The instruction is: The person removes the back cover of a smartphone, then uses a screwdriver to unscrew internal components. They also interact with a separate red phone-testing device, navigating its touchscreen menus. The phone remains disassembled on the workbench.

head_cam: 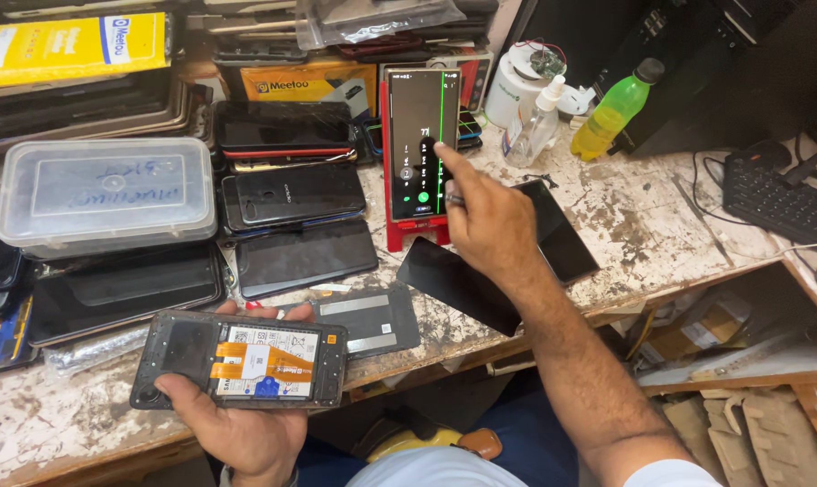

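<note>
Opened black phone body [239, 359], showing orange ribbon cables and a white battery, is lying flat in the left hand [246, 424], which is grasping it from below, its long axis running left to right above the scuffed white workbench [643, 225]. Further right, the right hand [490, 221], holding nothing, is touching its forefinger to the lit upright phone [421, 144] standing lengthwise in a red stand [417, 236].

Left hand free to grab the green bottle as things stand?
Probably not. The left hand is full, holding an opened phone near the bench's front edge. The green bottle stands at the far right back, beyond the right hand, whose arm crosses that path while touching the upright phone.
</note>
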